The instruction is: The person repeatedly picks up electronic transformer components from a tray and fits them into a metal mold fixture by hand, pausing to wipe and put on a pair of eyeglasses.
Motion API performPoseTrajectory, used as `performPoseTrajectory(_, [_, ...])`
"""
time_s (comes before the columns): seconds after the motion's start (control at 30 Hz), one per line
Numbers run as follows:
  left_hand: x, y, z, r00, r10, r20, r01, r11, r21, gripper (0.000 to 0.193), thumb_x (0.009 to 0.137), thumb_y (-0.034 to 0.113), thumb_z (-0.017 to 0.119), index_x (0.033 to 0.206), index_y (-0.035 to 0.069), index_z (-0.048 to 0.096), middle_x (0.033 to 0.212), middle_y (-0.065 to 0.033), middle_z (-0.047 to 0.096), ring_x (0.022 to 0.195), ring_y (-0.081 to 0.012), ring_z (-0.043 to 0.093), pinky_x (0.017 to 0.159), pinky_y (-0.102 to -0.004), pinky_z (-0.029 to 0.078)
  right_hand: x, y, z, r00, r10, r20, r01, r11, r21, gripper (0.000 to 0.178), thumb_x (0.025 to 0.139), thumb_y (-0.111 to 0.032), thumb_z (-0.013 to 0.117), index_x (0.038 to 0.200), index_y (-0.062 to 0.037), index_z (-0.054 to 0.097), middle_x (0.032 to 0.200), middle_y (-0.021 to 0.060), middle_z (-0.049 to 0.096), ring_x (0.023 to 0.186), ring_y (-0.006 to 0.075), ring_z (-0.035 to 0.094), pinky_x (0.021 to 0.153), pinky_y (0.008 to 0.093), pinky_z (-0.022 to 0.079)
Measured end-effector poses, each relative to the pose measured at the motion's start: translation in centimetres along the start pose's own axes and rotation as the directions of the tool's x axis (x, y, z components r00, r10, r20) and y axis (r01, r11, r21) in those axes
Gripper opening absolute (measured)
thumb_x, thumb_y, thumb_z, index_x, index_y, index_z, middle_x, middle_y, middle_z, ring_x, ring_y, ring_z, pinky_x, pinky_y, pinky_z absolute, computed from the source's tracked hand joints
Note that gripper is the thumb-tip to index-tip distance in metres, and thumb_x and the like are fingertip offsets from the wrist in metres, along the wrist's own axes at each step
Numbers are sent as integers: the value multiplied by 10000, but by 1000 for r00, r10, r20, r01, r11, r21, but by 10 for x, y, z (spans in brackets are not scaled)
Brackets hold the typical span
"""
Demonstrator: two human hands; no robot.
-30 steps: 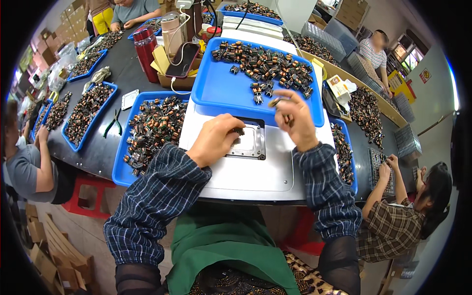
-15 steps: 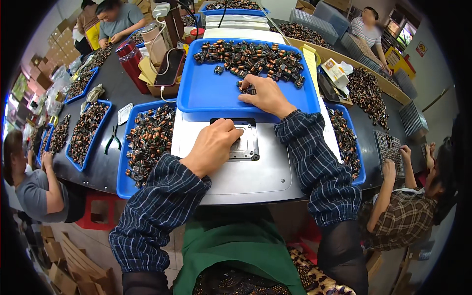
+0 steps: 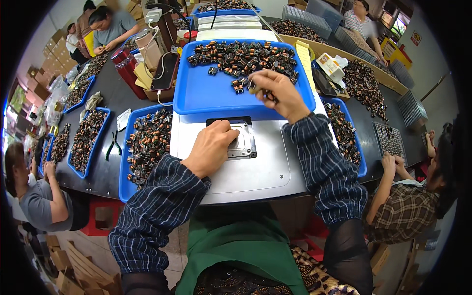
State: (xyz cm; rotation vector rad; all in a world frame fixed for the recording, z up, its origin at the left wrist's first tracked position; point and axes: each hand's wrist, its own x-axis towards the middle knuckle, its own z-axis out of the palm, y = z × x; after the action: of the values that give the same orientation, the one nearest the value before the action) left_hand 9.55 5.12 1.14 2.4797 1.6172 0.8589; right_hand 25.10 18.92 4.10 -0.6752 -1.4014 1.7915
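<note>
My right hand (image 3: 282,96) is raised over the near right part of a blue tray (image 3: 189,96), its fingers closed on at least one small copper-wound coil (image 3: 252,84). Loose black-and-copper coils (image 3: 239,85) lie in the tray beside those fingertips, with a larger heap (image 3: 246,56) behind. My left hand (image 3: 210,147) rests over the left side of a metal fixture (image 3: 248,142) set into a silvery machine top (image 3: 260,179). Its fingers are curled and closed, and whatever lies beneath them is hidden.
Blue trays of coils flank the machine at left (image 3: 147,142) and right (image 3: 344,123). Green-handled pliers (image 3: 114,144), a red flask (image 3: 128,64) and a phone (image 3: 165,72) lie to the left. Several co-workers sit around the table, one at right (image 3: 408,196) handling a gridded tray (image 3: 389,140).
My right hand has lifted from the tray and turned, bringing up a coil and shifting slightly right. My left hand stays at the fixture. The whole view has shifted a little.
</note>
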Motion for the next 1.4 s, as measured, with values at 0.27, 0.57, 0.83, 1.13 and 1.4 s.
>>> performPoseTrajectory(0.27, [-25, -22, -21, 944, -192, -268, 118, 956, -269, 200, 717, -61, 538, 899, 0, 595, 787, -118, 562, 715, -225, 560, 643, -281, 447, -41, 23, 30, 957, 160, 243, 17, 804, -594, 161, 719, -74, 634, 833, 35, 605, 601, 49, 587, 450, 59, 493, 411, 180, 389])
performPoseTrajectory(0.57, [-102, -100, -40, 768, -511, -386, 536, 843, -48, 194, 716, 13, 580, 910, 9, 595, 779, -105, 552, 670, -211, 534, 618, -294, 427, -46, 33, 41, 921, -145, 362, 381, 531, -757, 160, 701, -65, 633, 833, 21, 606, 652, 94, 602, 544, 131, 543, 506, 239, 424])
performPoseTrajectory(0.83, [3, -93, -50, 873, -232, -428, 245, 969, -24, 205, 719, 30, 582, 923, 9, 586, 868, -101, 561, 799, -238, 557, 720, -296, 441, -45, 38, 41, 856, -230, 462, 516, 333, -789, 124, 692, -66, 634, 775, 10, 583, 714, 128, 584, 614, 260, 564, 567, 311, 448])
performPoseTrajectory(1.13, [95, -86, 17, 967, -215, -141, 238, 955, 179, 429, 667, 165, 651, 1080, 117, 547, 1159, -120, 467, 1047, -306, 445, 874, -379, 370, -46, 45, 47, 832, -230, 505, 548, 200, -812, 113, 658, -90, 632, 694, -32, 541, 682, 122, 555, 646, 298, 552, 576, 366, 432])
performPoseTrajectory(1.4, [73, -67, 7, 947, -293, -131, 302, 952, 56, 266, 688, 43, 595, 952, 62, 588, 847, -116, 545, 795, -259, 547, 725, -326, 440, -41, 40, 29, 884, -281, 374, 468, 553, -689, 135, 658, -85, 638, 769, -14, 606, 600, 88, 571, 513, 145, 524, 495, 267, 414])
